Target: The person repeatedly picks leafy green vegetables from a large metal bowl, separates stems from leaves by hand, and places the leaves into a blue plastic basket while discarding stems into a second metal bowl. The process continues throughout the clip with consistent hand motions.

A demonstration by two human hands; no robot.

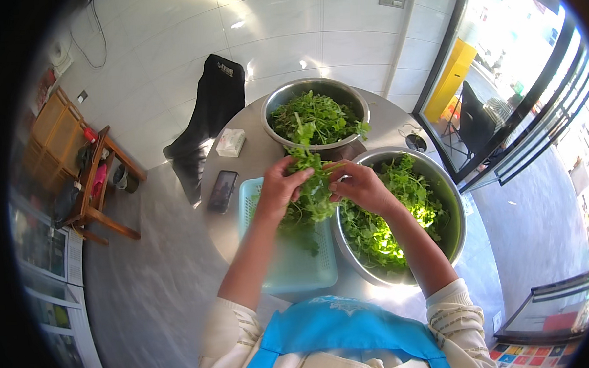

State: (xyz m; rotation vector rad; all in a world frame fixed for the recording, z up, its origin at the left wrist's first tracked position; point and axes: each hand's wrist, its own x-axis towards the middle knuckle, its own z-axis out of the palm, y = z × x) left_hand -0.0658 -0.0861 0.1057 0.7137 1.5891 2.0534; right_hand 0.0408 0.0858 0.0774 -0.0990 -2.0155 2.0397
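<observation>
My left hand (283,185) grips a bunch of leafy green herbs (320,197), which look like cilantro, above a pale turquoise plastic basket (298,275). At the bunch's right side, my right hand (357,187) pinches a thin sprig between thumb and fingers. Some of the bunch's leaves hang down over the basket. Beyond my hands stands a stainless steel bowl (266,117) filled with loose herbs (321,114). A second, larger-looking steel bowl (455,226) sits under my right forearm, also holding herbs (408,189); the forearm hides part of them.
On the round grey table (218,236), a smartphone (223,191) and a tissue pack (231,142) lie left of the basket. A black-covered chair (217,98) stands by the tiled wall. A wooden stand (95,192) is far left, a glass door (450,142) right.
</observation>
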